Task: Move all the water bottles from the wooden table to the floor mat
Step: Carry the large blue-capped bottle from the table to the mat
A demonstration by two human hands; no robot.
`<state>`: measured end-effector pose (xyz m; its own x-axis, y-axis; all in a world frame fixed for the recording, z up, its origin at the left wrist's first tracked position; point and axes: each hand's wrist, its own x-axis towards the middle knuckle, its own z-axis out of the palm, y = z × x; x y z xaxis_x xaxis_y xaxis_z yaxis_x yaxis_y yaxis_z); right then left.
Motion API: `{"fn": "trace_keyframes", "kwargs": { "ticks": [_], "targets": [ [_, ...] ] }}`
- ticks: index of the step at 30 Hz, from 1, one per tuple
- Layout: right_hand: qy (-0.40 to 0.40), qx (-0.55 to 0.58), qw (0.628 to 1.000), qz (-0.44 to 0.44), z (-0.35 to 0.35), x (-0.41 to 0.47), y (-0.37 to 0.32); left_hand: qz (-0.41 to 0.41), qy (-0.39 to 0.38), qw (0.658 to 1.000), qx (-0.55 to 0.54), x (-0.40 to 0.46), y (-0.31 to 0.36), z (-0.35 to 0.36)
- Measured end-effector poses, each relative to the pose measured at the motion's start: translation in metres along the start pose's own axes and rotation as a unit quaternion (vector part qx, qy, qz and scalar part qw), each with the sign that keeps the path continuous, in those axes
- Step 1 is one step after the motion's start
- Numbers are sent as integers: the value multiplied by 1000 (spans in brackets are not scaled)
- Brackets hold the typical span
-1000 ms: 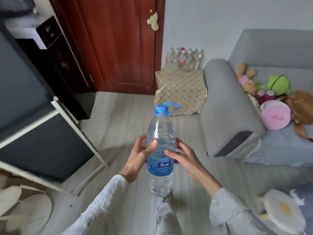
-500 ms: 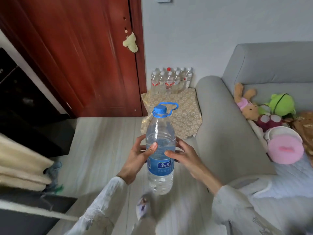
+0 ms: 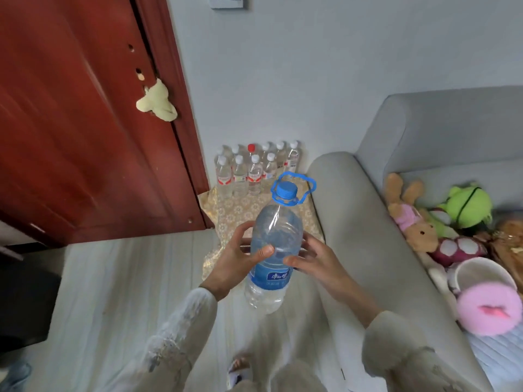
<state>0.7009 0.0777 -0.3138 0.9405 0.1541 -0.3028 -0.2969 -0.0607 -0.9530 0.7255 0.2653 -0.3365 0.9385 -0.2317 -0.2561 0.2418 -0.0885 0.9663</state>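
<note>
1. The large water bottle [image 3: 273,250], blue-capped with a loop handle, is carried upright in mid-air above the pale floor [image 3: 119,284] — off the table, not yet on the mat.
2. The left hand [image 3: 237,260] and right hand [image 3: 317,260] clasp its waist from opposite sides, fingers curled round it; 2 hands likely because it is wide and heavy.
3. Ahead, the patterned floor mat [image 3: 240,213] lies between the red door [image 3: 85,123] and grey sofa [image 3: 353,222].
4. Small bottles [image 3: 254,171] stand packed along the mat's wall edge — leaving the near part free.
</note>
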Motion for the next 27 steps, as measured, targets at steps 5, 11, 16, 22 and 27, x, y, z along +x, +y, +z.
{"fn": "trace_keyframes", "kwargs": {
  "ticks": [5,11,16,22,27],
  "targets": [
    [10,-19,1000,16,-49,83,-13,-32,-26,999,20,95,14,8],
    [-26,-45,998,32,-123,196,-11,-68,8,998,-1,205,19,37],
    [-69,-73,993,54,-178,281,-6,-111,37,993,4,287,28,57],
    [-87,-100,989,71,-216,372,8,-131,59,990,-1,377,14,65],
    [-58,-122,988,73,-237,436,41,-132,72,988,31,442,-11,69]
  ]
}}
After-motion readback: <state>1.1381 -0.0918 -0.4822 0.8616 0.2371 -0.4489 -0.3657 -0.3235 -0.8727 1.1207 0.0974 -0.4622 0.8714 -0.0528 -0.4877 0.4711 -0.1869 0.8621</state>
